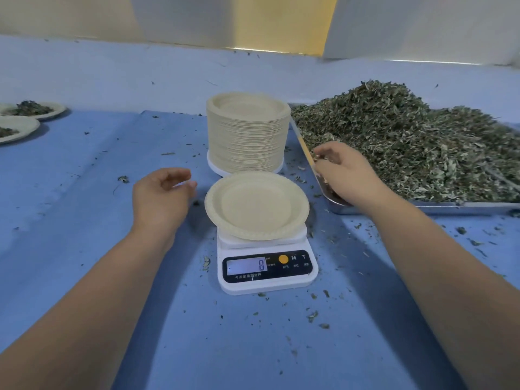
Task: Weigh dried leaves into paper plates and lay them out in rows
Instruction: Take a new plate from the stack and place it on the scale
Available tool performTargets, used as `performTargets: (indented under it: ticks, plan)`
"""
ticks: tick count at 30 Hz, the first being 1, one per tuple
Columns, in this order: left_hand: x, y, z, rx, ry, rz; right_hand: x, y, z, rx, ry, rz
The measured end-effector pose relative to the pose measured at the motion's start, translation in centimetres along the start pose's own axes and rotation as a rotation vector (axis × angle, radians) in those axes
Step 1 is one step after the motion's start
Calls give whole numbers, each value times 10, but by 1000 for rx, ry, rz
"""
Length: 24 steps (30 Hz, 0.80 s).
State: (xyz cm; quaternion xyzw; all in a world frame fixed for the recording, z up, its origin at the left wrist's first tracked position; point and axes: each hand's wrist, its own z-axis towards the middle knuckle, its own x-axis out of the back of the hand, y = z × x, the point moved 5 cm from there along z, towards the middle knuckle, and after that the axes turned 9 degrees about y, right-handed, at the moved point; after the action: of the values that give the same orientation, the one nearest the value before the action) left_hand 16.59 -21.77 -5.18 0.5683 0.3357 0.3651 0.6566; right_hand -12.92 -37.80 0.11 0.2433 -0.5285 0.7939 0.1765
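Bare forearms [92, 299], bare left hand [160, 199] and right hand [347, 171].

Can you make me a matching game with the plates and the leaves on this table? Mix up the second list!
Things:
1. empty plate
2. plate stack
3. leaf pile
4. filled plates

Places:
a. in the metal tray
b. at the far left of the table
c. on the scale
d. just behind the scale

Pairs: 1-c, 2-d, 3-a, 4-b
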Motion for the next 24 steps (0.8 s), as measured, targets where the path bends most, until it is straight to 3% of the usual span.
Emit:
performTargets:
  ticks: [3, 11, 18, 24]
  plan:
    - [-3, 2, 8, 36, 27, -4, -8, 3, 36, -1, 93, -172]
    - [-14, -9, 5, -41, -86, 210, -31, 19, 145, 67, -32, -766]
    - [-16, -10, 7, -77, -67, 319, -72, 83, 173, -76, -334, -777]
    - [-17, -10, 8, -78, -61, 342, -62, 78, 165, -71, -365, -844]
